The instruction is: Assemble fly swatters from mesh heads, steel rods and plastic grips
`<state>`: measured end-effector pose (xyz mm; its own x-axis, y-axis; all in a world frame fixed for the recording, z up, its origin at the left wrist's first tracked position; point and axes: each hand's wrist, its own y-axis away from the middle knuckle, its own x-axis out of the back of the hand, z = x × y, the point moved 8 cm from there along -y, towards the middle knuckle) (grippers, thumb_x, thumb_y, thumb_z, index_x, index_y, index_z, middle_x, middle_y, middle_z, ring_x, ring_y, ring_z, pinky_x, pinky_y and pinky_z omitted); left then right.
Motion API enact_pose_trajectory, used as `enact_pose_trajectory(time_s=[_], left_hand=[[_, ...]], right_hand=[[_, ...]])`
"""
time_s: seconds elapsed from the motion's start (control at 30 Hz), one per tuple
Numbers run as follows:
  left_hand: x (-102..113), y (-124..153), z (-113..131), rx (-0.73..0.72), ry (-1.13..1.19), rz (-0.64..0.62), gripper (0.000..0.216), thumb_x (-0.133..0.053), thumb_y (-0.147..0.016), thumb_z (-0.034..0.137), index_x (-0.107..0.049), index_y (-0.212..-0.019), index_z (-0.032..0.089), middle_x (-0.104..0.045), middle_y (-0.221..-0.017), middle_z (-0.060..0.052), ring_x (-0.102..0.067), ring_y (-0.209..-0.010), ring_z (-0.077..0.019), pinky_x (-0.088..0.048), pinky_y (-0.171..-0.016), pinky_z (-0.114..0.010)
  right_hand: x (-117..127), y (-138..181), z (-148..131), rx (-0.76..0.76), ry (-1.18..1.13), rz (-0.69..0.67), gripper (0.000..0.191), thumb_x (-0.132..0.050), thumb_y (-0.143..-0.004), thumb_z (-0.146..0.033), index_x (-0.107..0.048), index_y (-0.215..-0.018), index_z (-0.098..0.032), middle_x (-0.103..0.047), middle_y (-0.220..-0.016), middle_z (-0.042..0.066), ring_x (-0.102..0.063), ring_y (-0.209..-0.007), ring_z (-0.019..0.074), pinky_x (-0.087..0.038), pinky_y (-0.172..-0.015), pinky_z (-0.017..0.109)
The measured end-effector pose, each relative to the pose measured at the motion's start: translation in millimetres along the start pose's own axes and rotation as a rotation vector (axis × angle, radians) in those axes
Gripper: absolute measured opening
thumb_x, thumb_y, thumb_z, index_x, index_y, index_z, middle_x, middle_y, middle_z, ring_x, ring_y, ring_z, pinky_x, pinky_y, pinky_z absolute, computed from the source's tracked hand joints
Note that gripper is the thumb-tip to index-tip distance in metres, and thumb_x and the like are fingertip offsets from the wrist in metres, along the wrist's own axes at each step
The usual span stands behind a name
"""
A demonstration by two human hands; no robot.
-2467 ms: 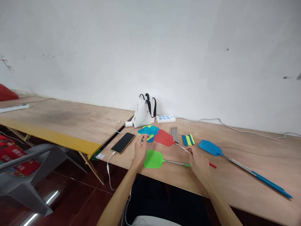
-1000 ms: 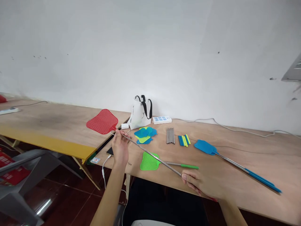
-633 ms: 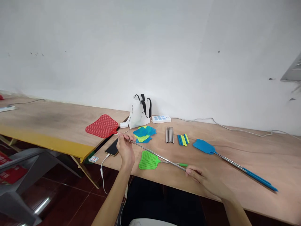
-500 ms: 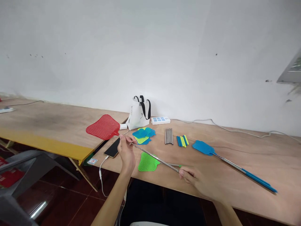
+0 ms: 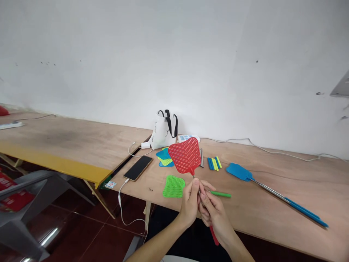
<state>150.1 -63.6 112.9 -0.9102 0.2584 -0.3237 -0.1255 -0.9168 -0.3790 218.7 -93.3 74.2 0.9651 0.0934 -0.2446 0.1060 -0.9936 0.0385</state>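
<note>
I hold a red fly swatter (image 5: 184, 155) upright over the front edge of the wooden table (image 5: 272, 203), its mesh head up and its rod collapsed short. My left hand (image 5: 190, 201) pinches the metal rod just below the head. My right hand (image 5: 211, 210) is wrapped round the rod lower down, and the red handle end pokes out beneath it. A green fly swatter (image 5: 174, 186) lies flat on the table right behind my hands, its green handle pointing right.
A blue fly swatter (image 5: 240, 171) with its rod extended lies at the right. Behind are loose mesh heads (image 5: 164, 156), metal rods (image 5: 201, 159), coloured grips (image 5: 214, 162), a phone (image 5: 138, 168) on a cable, a white bag (image 5: 164, 129) and a power strip (image 5: 183, 138). A second table (image 5: 62, 142) stands at the left.
The red swatter's long rod, stretched between my hands, has been pushed together. The head swung from the far left to upright in front of me, and my hands have met.
</note>
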Motion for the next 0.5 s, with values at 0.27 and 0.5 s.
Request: enact_pose_trajectory(time_s=[0.27, 0.5], left_hand=[[9, -2, 4, 0.035, -0.060, -0.005, 0.058, -0.041, -0.101, 0.062, -0.066, -0.071, 0.019, -0.075, -0.085, -0.010, -0.059, -0.064, -0.0164, -0.048, -0.069, -0.030], [2, -7, 15, 0.076, -0.030, -0.162, 0.046, -0.053, -0.100, 0.055, -0.073, -0.087, 0.015, -0.075, -0.093, -0.011, -0.048, -0.055, -0.0093, -0.040, -0.057, -0.025]], right_hand=[[-2, -3, 4, -0.009, -0.063, -0.006, 0.054, -0.070, -0.079, -0.072, -0.050, -0.076, -0.021, -0.031, -0.049, -0.012, -0.018, -0.041, 0.0027, -0.013, -0.037, 0.019], [7, -1, -2, -0.010, -0.052, -0.045, 0.052, -0.066, -0.084, -0.070, -0.052, -0.077, -0.020, -0.037, -0.050, -0.010, -0.021, -0.042, 0.0031, -0.015, -0.040, 0.019]])
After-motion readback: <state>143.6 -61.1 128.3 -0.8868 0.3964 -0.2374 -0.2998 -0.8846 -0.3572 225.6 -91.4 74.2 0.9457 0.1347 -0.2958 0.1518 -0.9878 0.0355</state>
